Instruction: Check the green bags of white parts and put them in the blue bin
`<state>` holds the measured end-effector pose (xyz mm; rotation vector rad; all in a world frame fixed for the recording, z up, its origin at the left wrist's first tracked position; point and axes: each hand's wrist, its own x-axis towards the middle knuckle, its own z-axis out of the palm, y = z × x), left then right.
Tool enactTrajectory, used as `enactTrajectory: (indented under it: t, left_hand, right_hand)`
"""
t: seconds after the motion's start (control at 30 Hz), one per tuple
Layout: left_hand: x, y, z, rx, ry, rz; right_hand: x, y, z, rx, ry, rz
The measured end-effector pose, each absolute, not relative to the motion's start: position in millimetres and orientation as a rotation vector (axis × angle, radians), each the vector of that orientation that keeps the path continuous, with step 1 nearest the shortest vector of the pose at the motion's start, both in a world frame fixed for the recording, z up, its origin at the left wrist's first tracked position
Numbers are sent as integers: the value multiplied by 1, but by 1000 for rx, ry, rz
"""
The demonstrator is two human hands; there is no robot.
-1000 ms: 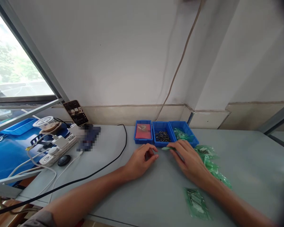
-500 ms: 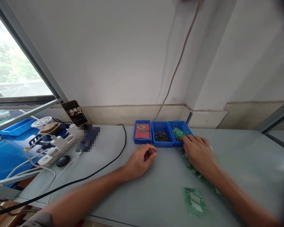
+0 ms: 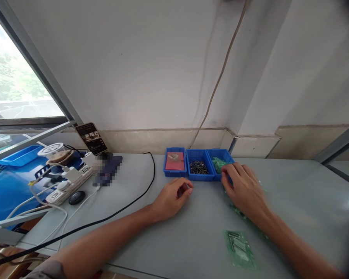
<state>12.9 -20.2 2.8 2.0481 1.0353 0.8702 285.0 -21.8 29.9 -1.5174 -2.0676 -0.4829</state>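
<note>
My right hand (image 3: 244,186) is at the front right corner of a blue bin holding green pieces (image 3: 219,163), its fingers curled and the thumb near the index finger; what they hold, if anything, is too small to name. My left hand (image 3: 173,197) rests on the grey table, thumb and fingertips curled together, contents hidden. In the middle blue bin lie many dark screws (image 3: 198,167). The left blue bin holds a red sheet (image 3: 175,161) with small pale pieces on top. Green packets (image 3: 239,211) lie partly under my right hand. Nearer the front is a green bag with metal pieces (image 3: 239,248).
At the left are a propped phone (image 3: 91,138), a power strip (image 3: 58,193) with white cables, a black mouse-like object (image 3: 76,197) and a lidded cup (image 3: 54,151). A black cable (image 3: 113,214) crosses the table (image 3: 302,217).
My right hand has drawn back slightly from inside the right bin to its front edge, and its thumb now shows. The left hand has stayed in place.
</note>
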Motion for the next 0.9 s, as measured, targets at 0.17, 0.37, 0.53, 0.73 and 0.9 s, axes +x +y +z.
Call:
enactTrajectory:
  t: [0.17,0.37,0.53,0.73,0.9]
  left_hand:
    - [13,-20,4,2057,1041,872]
    - [14,-21,6,2072,1041,850]
    - [14,-21,6,2072,1044,853]
    - [14,-21,5,2072,1031,858]
    - [14,-21,5,2069,1037,865]
  right_hand:
    - [275,-28,20,-1783,-2358,-197]
    - [271,-28,7,-1745,-2477,11]
    - [266,-32,17,-1592,-2360,292]
    - [267,-31,17,-1575,-2296,183]
    - [270,-29,12,-1736,-2388,135]
